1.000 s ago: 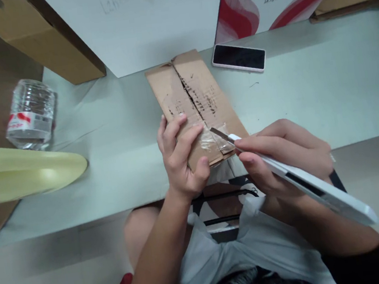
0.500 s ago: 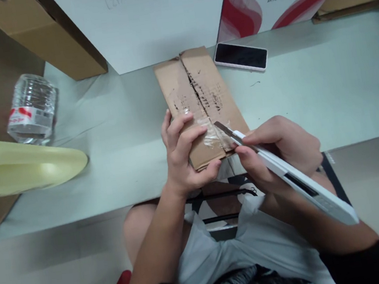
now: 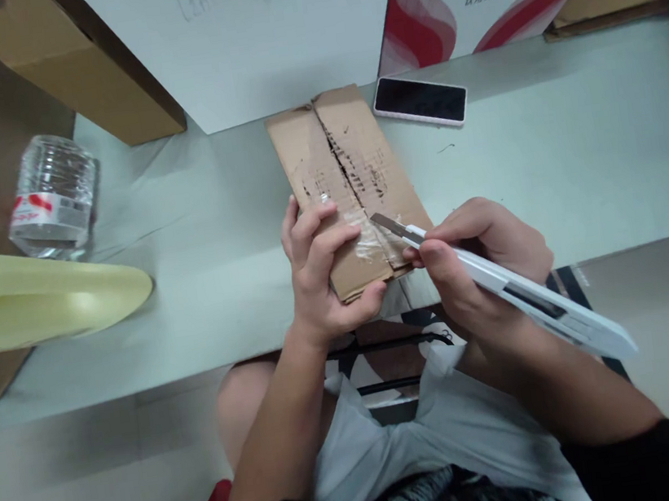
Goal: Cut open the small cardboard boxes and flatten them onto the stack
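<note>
A small flat cardboard box (image 3: pixel 369 160) lies on the table, with a torn seam down its middle and clear tape near its front end. My left hand (image 3: pixel 324 264) is closed on the front left part of the box, fingers over its top and thumb along the near edge. Held in my right hand (image 3: pixel 496 237) is a white utility knife (image 3: pixel 591 329). Its extended blade (image 3: pixel 388 224) is over the taped seam; whether it touches the cardboard I cannot tell. The right fingertips are near the box's front right corner.
A phone (image 3: pixel 421 101) lies behind the box to the right. Large cartons, one white (image 3: pixel 270 45), line the back. On the left are a water bottle (image 3: pixel 53 197) and a pale yellow object (image 3: pixel 69 298). The table's front edge runs close to my lap.
The knife's rear end has swung up and slightly right, turning the knife flatter. My left hand keeps its hold on the box. The whole view has shifted slightly.
</note>
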`<action>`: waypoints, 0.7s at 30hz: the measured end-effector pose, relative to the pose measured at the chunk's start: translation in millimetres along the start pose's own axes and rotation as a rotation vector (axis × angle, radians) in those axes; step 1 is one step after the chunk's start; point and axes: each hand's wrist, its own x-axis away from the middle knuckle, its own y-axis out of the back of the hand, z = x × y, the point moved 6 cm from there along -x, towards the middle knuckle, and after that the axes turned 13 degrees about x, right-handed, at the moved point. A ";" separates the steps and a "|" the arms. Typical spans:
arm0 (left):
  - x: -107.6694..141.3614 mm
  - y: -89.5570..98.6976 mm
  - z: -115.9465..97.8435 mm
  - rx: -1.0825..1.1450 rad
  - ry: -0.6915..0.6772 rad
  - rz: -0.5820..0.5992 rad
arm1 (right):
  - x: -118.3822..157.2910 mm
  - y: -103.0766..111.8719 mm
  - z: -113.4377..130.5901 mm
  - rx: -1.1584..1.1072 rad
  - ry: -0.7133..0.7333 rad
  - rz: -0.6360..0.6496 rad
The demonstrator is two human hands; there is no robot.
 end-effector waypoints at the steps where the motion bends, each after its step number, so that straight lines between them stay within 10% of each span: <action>1: 0.0 0.0 0.0 0.000 -0.005 -0.003 | -0.1 -0.5 -0.3 -0.003 -0.012 0.009; 21: 1.5 -0.3 0.0 -0.049 0.016 0.014 | -5.8 -1.2 7.2 0.042 0.059 0.069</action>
